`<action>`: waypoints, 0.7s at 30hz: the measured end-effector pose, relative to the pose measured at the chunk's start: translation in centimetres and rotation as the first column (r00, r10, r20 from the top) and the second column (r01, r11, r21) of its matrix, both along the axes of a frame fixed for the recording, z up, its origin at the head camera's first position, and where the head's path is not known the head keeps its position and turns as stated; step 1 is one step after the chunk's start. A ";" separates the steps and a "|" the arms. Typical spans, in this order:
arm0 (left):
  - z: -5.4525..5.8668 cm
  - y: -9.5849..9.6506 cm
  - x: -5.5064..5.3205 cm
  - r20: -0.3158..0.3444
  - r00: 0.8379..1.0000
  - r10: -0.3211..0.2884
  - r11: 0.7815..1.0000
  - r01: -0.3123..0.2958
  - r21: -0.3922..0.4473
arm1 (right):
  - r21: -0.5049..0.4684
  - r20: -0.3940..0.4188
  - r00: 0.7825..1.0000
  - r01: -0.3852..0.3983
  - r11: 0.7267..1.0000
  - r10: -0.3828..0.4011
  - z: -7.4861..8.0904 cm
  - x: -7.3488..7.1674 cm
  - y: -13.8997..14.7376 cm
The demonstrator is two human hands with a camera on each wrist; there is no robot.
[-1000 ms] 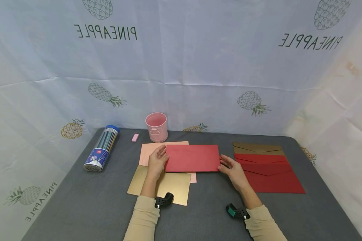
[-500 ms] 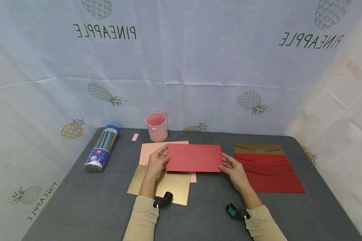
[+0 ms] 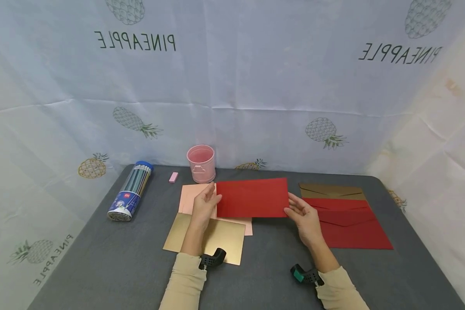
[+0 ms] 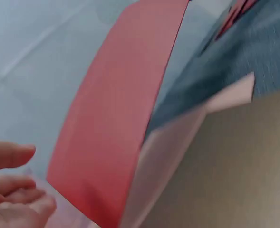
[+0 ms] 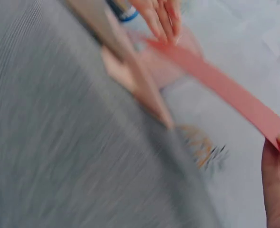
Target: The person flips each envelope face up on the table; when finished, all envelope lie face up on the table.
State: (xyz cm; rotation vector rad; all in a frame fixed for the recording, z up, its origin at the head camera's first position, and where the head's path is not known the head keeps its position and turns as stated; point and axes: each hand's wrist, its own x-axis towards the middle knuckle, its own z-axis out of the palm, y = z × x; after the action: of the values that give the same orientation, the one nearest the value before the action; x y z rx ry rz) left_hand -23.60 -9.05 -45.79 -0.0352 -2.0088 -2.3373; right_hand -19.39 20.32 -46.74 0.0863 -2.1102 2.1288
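Observation:
A plain red envelope (image 3: 252, 198) is held up above the table, no flap showing on the side facing me. My right hand (image 3: 305, 219) pinches its right edge, thumb against fingers (image 5: 273, 175) in the right wrist view. At the other end is my left hand (image 3: 203, 206); its thumb and fingers (image 4: 16, 199) stand apart beside the envelope's corner in the left wrist view. Below lie a peach envelope (image 3: 187, 198) and a gold one (image 3: 224, 237), partly covered by the left hand and the red envelope.
To the right, red envelopes (image 3: 356, 234) with flaps overlap a brown envelope (image 3: 333, 190). A pink bucket (image 3: 201, 165), a pink eraser (image 3: 173, 177) and a tub of pencils (image 3: 131, 191) stand or lie towards the back left. A pineapple-print cloth (image 3: 232, 86) hangs behind the table.
The red envelope has been raised and moved slightly right, its right end now higher and its face darker. Both hands moved up with it.

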 end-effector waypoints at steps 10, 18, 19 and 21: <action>6.9 5.4 5.1 -0.243 0.915 -0.321 0.941 0.281 -0.185 | 0.168 -0.551 0.804 0.370 0.914 -0.224 4.1 2.1 -3.6; 8.6 8.4 8.9 -0.493 0.786 -0.374 0.923 0.261 -0.284 | 0.222 -0.909 0.416 0.539 0.813 -0.028 5.4 2.7 -6.1; 8.7 8.5 9.1 -0.523 0.779 -0.346 0.931 0.217 -0.292 | 0.224 -0.924 0.382 0.545 0.808 -0.002 5.6 2.8 -6.4; 8.8 8.8 9.3 -0.584 0.762 -0.280 0.946 0.115 -0.304 | 0.231 -0.944 0.327 0.554 0.800 0.047 5.9 2.9 -6.6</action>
State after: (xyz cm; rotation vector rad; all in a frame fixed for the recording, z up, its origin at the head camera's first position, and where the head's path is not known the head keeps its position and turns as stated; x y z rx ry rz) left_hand -14.31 -0.28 -36.99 -0.9496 -1.9733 -1.7789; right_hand -16.46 13.69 -40.86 0.7548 -1.6434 0.7726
